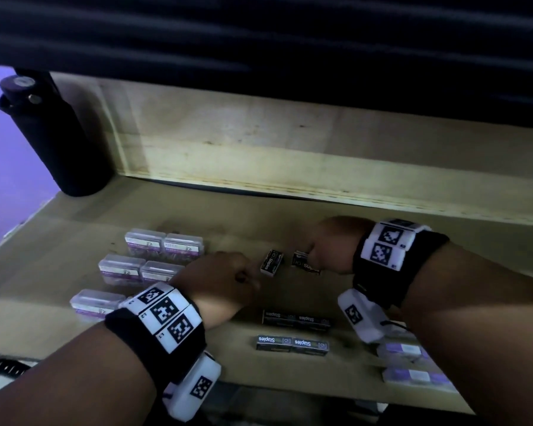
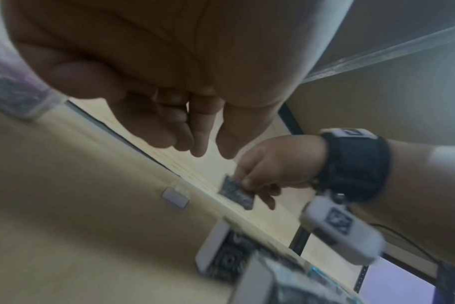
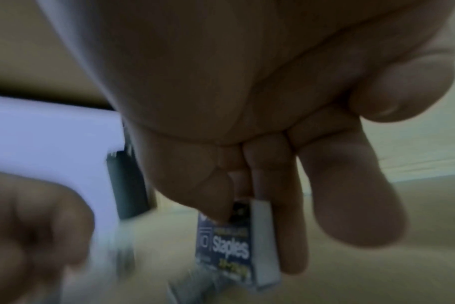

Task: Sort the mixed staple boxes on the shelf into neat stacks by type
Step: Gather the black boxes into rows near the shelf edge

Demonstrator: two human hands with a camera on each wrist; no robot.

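Note:
Two kinds of staple boxes lie on the wooden shelf [image 1: 290, 216]. Several clear plastic boxes with purple labels [image 1: 163, 244] sit in pairs at the left. Dark cardboard "Staples" boxes [image 1: 293, 345] form two short rows near the front edge. My right hand [image 1: 310, 256] pinches one dark staple box [image 1: 302, 263] [image 3: 229, 246] just above the shelf; the left wrist view shows this held box [image 2: 235, 192] too. A second dark box [image 1: 271, 262] lies loose beside it. My left hand [image 1: 250, 273] hovers by that loose box, fingers [image 2: 198, 131] relaxed and holding nothing.
A black bottle [image 1: 53, 133] stands at the shelf's back left corner. More clear purple-labelled boxes [image 1: 410, 364] lie at the front right under my right forearm. The wooden back wall [image 1: 290, 142] and a dark upper shelf [image 1: 259, 41] close the space above.

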